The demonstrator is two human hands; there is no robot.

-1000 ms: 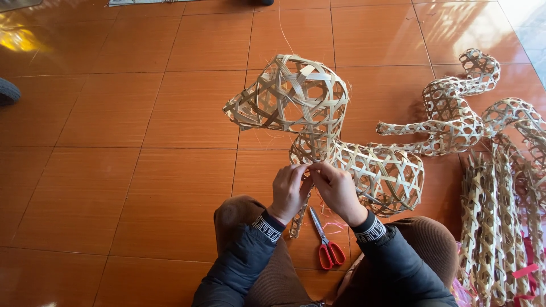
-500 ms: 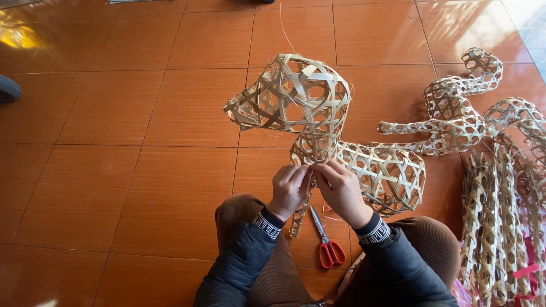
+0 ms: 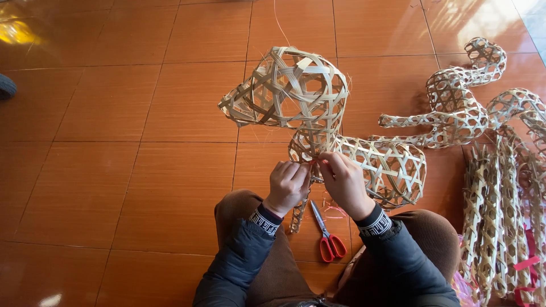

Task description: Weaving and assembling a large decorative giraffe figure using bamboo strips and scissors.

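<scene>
Home craft workshop at floor level, glossy orange tiled floor [image 3: 114, 142] as the work surface, finished woven bamboo animal frames [image 3: 455, 108] lying to one side, bundled woven bamboo tubes [image 3: 495, 222], red-handled scissors [image 3: 327, 236] among strip offcuts

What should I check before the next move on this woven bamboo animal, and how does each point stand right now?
1. Both hands on the work: left hand and right hand meet at the base of the neck of the woven animal frame: ok.
2. Grip on a strand between the fingertips: cannot tell, too small.
3. Frame upright, head raised: ok.
4. Red-handled scissors on the floor between the knees, blades closed, close by: ok.
5. Second woven figure lies apart: ok.
6. Woven strips lie beside the right knee: ok.
</scene>
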